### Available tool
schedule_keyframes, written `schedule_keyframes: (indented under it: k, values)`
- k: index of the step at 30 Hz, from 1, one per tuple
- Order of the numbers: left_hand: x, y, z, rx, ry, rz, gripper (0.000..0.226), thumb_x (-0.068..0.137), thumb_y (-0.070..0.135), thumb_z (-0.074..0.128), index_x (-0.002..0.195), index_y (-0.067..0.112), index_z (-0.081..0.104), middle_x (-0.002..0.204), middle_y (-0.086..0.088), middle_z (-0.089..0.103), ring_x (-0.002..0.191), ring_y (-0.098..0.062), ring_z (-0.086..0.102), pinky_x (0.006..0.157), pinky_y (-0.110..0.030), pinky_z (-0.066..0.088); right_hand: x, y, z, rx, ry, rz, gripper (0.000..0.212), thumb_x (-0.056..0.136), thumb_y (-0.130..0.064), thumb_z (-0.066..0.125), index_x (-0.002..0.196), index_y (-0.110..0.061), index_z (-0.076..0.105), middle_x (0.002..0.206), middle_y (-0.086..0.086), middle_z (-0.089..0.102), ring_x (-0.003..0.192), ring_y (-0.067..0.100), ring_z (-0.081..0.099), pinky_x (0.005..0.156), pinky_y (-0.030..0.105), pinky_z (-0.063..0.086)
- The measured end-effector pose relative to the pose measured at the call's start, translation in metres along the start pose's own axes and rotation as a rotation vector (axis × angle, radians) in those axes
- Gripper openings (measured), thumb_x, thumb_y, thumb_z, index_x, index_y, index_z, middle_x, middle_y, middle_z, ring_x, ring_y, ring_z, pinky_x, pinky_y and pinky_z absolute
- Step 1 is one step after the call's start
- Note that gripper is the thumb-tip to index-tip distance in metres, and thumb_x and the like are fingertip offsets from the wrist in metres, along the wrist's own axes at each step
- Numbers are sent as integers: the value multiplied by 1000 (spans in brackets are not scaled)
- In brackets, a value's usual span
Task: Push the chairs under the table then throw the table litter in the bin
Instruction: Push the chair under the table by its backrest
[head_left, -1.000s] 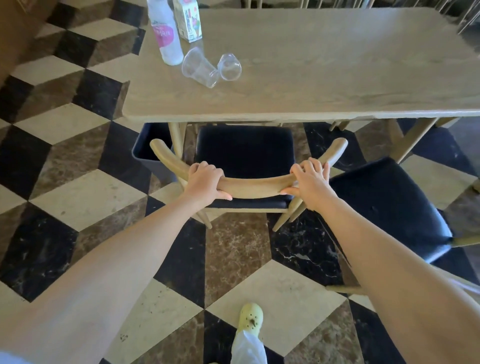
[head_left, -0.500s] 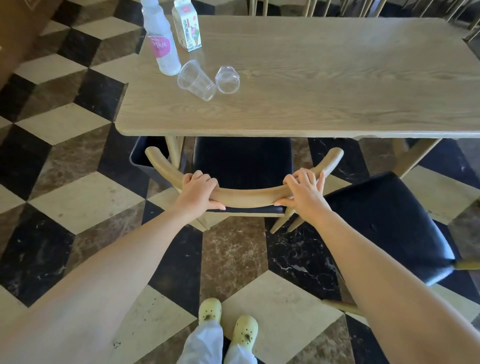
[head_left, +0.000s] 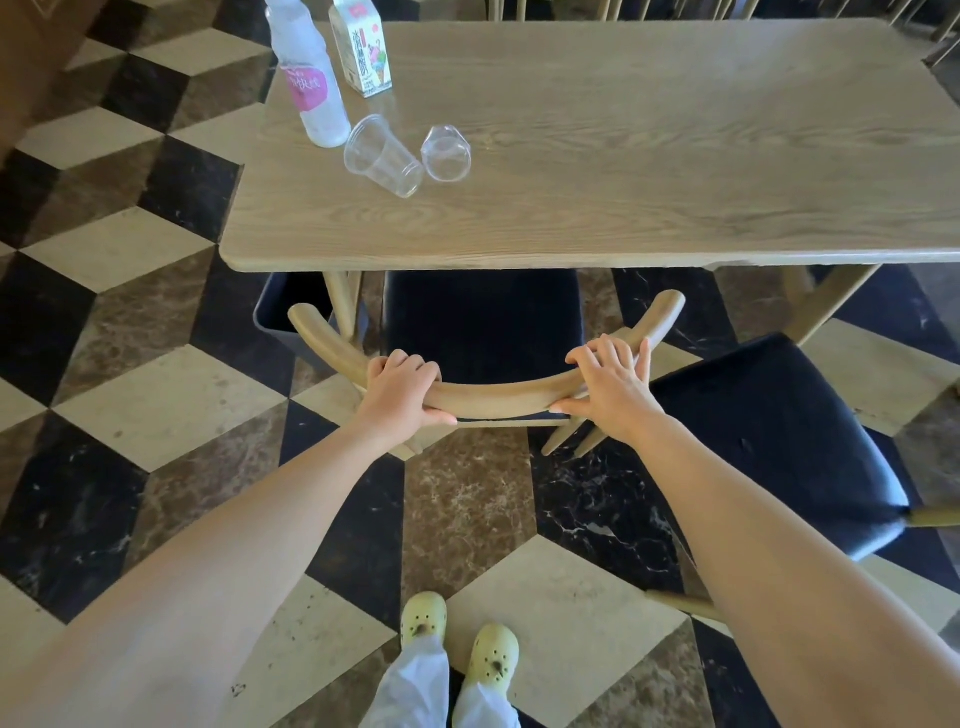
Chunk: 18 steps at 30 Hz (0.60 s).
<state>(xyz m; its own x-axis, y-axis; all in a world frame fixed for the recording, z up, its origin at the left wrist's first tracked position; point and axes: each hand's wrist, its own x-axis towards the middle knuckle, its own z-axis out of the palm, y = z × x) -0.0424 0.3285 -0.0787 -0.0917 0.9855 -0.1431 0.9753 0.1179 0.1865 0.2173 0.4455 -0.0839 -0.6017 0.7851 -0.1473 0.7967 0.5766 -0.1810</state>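
A wooden chair with a curved backrest (head_left: 493, 397) and black seat stands partly under the light wooden table (head_left: 623, 197). My left hand (head_left: 400, 397) grips the backrest left of centre. My right hand (head_left: 610, 389) lies on the backrest right of centre, fingers spread, thumb underneath. On the table's left end lie a plastic bottle with a pink label (head_left: 309, 85), a small carton (head_left: 361, 49) and two clear plastic cups on their sides (head_left: 382, 156) (head_left: 447, 153). A dark bin (head_left: 288, 306) stands under the table's left corner.
A second black-seated chair (head_left: 779, 441) stands out from the table at the right, close to my right forearm. My two feet in pale yellow clogs (head_left: 457, 639) stand on the checkered marble floor. More chair backs line the table's far side.
The chair has slid forward, its seat further under the table. My feet have stepped up together behind it, and my right hand's fingers have spread.
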Motion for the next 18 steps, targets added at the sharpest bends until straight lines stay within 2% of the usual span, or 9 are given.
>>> schedule_keyframes:
  k: [5, 11, 13, 16, 18]
  values:
    - [5, 5, -10, 23, -115, -40, 52, 72, 60, 63, 105, 21, 56, 103, 2, 60, 104, -22, 48, 94, -40, 28, 3, -2, -9, 4, -124, 22, 68, 79, -62, 57, 133, -26, 39, 142, 4, 35, 142, 28, 14, 112, 63, -3]
    - [7, 12, -36, 58, -380, -60, 55, 84, 50, 55, 128, 17, 48, 119, -3, 59, 113, -25, 52, 105, -43, 29, 5, -14, -36, -32, -361, 71, 78, 83, -58, 56, 146, -22, 27, 157, 6, 20, 147, 30, -1, 115, 60, 1]
    - [3, 15, -46, 52, -453, -62, 60, 86, 47, 53, 136, 17, 40, 125, -4, 57, 113, -26, 53, 102, -41, 35, -1, -18, -46, -25, -414, 78, 82, 84, -56, 56, 149, -22, 21, 160, 4, 13, 148, 29, -5, 116, 58, 3]
    - [-6, 20, -61, -11, -537, -129, 70, 87, 44, 54, 145, 20, 24, 142, -6, 43, 118, -27, 52, 96, -41, 47, -13, -22, -63, -56, -452, 65, 86, 85, -56, 56, 152, -22, 13, 161, 4, 7, 148, 29, -4, 116, 57, 10]
    - [-14, 25, -70, -30, -565, -157, 73, 88, 41, 54, 147, 21, 17, 150, -5, 32, 124, -27, 48, 95, -42, 49, -22, -27, -74, -83, -459, 47, 87, 85, -55, 56, 152, -21, 11, 161, 6, 8, 147, 32, 3, 115, 56, 19]
